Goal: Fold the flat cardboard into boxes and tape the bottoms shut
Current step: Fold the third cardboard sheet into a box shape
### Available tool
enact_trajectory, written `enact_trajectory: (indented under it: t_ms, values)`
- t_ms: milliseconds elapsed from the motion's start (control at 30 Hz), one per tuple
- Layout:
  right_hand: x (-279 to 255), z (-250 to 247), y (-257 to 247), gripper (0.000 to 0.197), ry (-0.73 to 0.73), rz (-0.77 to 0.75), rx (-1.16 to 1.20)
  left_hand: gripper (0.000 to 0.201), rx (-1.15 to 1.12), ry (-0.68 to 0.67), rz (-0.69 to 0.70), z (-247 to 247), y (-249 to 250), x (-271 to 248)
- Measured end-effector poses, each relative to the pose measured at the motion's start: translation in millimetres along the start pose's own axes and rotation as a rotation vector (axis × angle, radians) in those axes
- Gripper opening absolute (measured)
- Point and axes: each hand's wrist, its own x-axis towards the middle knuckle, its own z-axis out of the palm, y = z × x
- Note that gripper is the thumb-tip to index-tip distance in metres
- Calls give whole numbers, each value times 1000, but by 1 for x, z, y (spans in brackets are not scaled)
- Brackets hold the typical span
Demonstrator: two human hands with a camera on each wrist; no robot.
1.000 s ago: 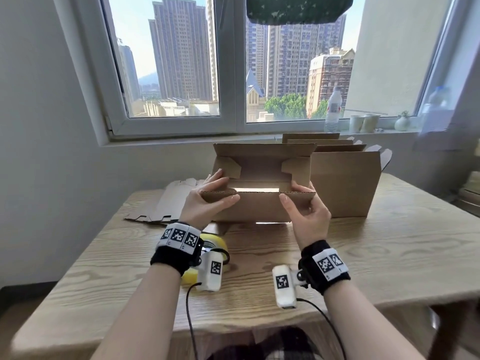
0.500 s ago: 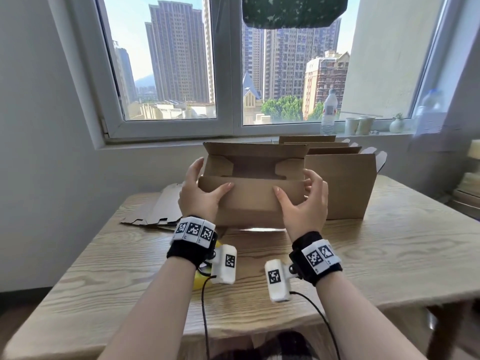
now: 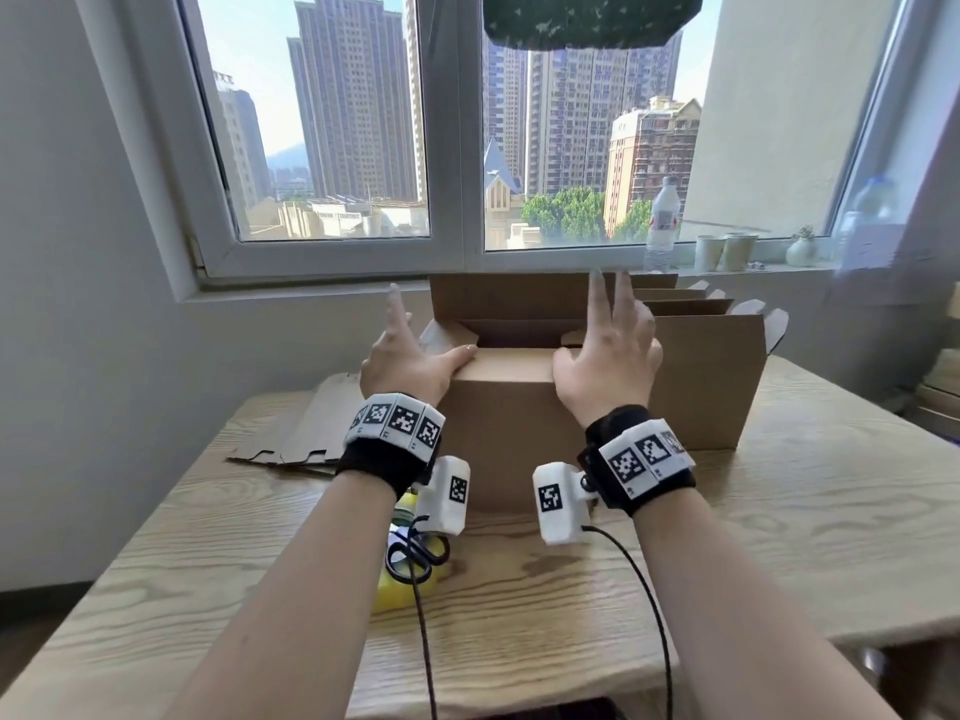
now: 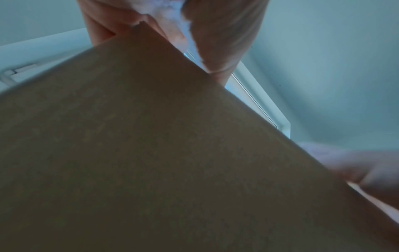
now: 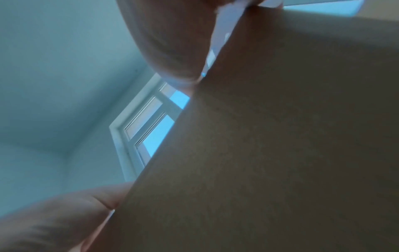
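Observation:
A brown cardboard box (image 3: 509, 423) stands on the wooden table (image 3: 779, 537) in the head view, its near flap folded flat across the top. Its far flap (image 3: 509, 298) stands upright. My left hand (image 3: 410, 361) rests on the box's left top corner, thumb on the near flap, fingers stretched upward. My right hand (image 3: 608, 356) lies on the right top corner, straight fingers reaching up to the far flap's edge. Both wrist views are filled by the cardboard wall (image 4: 172, 162) (image 5: 280, 145), with fingers (image 4: 220, 34) over its edge.
A second folded box (image 3: 706, 381) stands right behind. Flat cardboard (image 3: 306, 428) lies at the left rear. A yellow tape roll (image 3: 400, 589) with black scissors (image 3: 410, 556) on it sits under my left wrist. A bottle (image 3: 662, 226) and cups (image 3: 727, 252) line the windowsill.
The near flap went from raised to folded flat over the box. Both hands let go of its edge and slid up onto the top, fingers now stretched toward the far flap.

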Motion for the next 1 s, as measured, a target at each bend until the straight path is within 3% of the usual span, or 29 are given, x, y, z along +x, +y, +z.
enact_trajectory:
  t_ms: [100, 267, 367, 500, 633, 733, 867, 1000]
  values:
    - [13, -1, -13, 93, -102, -98, -165, 116, -10, -1, 8, 2, -1, 1]
    - [23, -1, -20, 85, -239, -92, -135, 118, -80, -45, 5, 5, -9, 1]
    - [22, 0, -20, 77, -175, -141, -104, 121, -56, -115, 2, 6, -9, 2]
    - [0, 14, -23, 43, -119, -207, -37, 122, 17, -195, -22, 8, -1, -1]
    - [-14, 27, -17, 47, -34, -204, -9, 124, 3, -182, -42, 7, 3, -6]
    - [-9, 22, -13, 44, -81, -215, -36, 114, 64, -186, -15, 5, 3, -6]
    - [-7, 23, -12, 53, -128, -217, -93, 72, 207, -245, 77, 6, 0, 1]
    - [-8, 28, -12, 51, -123, -192, -126, 82, 440, -301, 95, 7, 0, 3]
